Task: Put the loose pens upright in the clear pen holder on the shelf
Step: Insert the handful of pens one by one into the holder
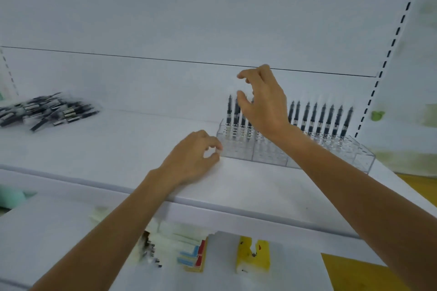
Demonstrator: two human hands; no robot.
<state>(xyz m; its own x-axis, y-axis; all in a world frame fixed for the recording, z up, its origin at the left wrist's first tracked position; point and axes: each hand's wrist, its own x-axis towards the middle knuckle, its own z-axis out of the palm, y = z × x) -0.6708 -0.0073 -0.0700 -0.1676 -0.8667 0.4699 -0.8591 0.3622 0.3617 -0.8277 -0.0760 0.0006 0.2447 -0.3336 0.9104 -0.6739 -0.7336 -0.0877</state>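
In the head view, many upright pens point(321, 120) are standing in the clear pen holder point(354, 155), right of centre. A pile of loose pens point(47, 111) is still waiting at far left. The right hand point(262, 106) is hovering above the row, fingers spread and empty. The left hand point(191, 160) is curling at the holder's corner; through the blur I cannot tell whether it is gripping.

Below the right grip point(262, 101), the pen holder point(248, 153) is clear, glossy plastic; its upright pens point(319, 118) have dark, smooth barrels. Loose pens point(47, 111) far left of the left grip point(194, 158) show shiny silvery bands. The shelf point(118, 144) is matt.
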